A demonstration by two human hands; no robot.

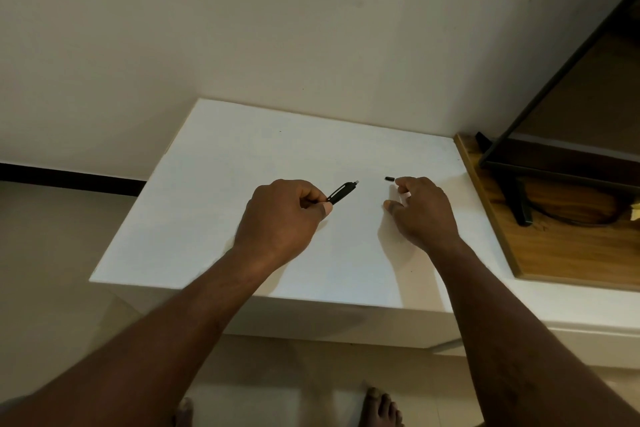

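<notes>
My left hand [282, 215] grips a black pen [342, 192] by its lower end, with the clip and the pale push-button end pointing up and to the right. A small black pen piece [389, 178] lies on the white ledge [214, 204], just left of my right hand's fingertips. My right hand [420, 210] hovers low over the ledge with fingers loosely curled and holds nothing. A narrow gap separates its index finger from the small piece.
The white ledge meets a cream wall [277, 28] at the back. A wooden shelf [561, 246] to the right carries a black metal stand [519, 199] and a cable. Tiled floor [52, 253] lies to the left, and bare feet [382, 407] show below.
</notes>
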